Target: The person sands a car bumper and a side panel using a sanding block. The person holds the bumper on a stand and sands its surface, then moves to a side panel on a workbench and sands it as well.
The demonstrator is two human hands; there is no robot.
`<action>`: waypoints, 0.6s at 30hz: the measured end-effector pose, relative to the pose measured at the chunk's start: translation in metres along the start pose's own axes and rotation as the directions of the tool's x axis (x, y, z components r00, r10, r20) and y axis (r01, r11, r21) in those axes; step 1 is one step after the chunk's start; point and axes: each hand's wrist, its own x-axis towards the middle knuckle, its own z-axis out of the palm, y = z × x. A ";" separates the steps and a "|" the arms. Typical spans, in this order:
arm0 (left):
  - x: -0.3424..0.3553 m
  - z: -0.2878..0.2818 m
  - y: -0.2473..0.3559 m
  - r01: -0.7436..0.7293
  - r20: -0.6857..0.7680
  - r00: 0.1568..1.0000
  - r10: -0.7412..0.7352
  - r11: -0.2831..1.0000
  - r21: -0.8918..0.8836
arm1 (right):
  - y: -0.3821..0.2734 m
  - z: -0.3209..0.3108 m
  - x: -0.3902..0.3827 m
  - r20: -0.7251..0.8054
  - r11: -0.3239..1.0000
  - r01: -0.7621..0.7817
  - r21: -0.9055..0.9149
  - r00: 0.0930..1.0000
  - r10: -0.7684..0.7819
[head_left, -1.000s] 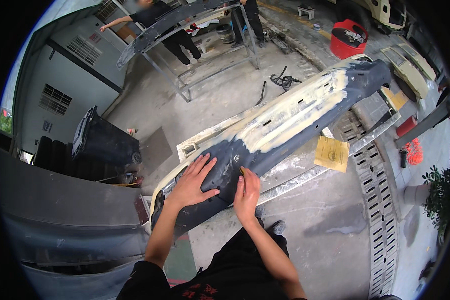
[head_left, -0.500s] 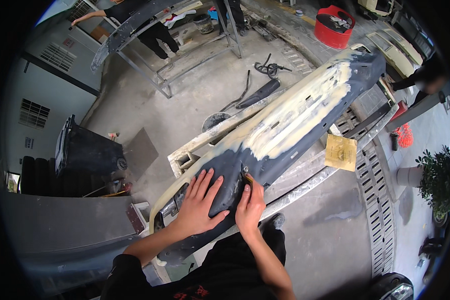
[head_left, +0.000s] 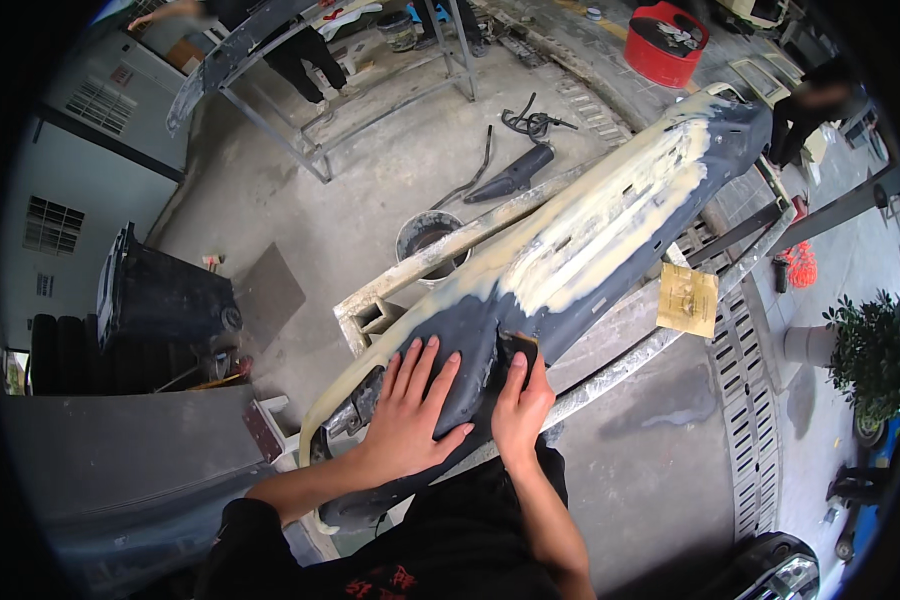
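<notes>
A long dark car bumper [head_left: 625, 305] lies diagonally before me, its upper stretch smeared with cream and white filler. My left hand [head_left: 410, 415] rests flat on the near dark part, fingers spread. Beside it, my right hand [head_left: 522, 412] pinches a small folded piece of sandpaper [head_left: 517, 347], dark with a yellowish edge, against a crease in the bumper. Part of that sandpaper is hidden by the fingers. A yellow-brown square sheet [head_left: 688, 300] lies farther right, on the edge of the stand.
The bumper sits on a spattered metal stand [head_left: 610, 378]. Beyond it are a bucket [head_left: 410, 238], a dark curved part [head_left: 510, 175] and a red tub [head_left: 660, 52]. A drain grate [head_left: 755, 440] and potted plant [head_left: 858, 350] are right. Other people stand at the far side.
My right hand has turned and shifted slightly right, showing more of the sandpaper's dark face. My left hand stays flat on the bumper. At far right, a person shows more fully.
</notes>
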 end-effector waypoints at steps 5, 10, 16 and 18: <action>0.004 -0.004 0.003 -0.014 0.006 1.000 0.014 1.000 0.012 | 0.036 -0.024 -0.008 0.031 0.998 0.058 -0.026 0.998 -0.057; 0.003 -0.003 0.003 -0.005 0.012 1.000 0.005 1.000 -0.002 | 0.024 -0.038 0.004 0.017 0.934 0.351 -0.073 0.936 -0.350; 0.005 -0.002 0.004 -0.005 0.018 1.000 0.005 1.000 -0.001 | 0.018 -0.022 -0.003 0.121 0.904 0.422 -0.067 0.903 -0.412; 0.004 -0.002 0.004 -0.004 0.019 1.000 0.004 1.000 -0.001 | 0.024 -0.023 -0.001 0.125 0.920 0.380 -0.099 0.922 -0.367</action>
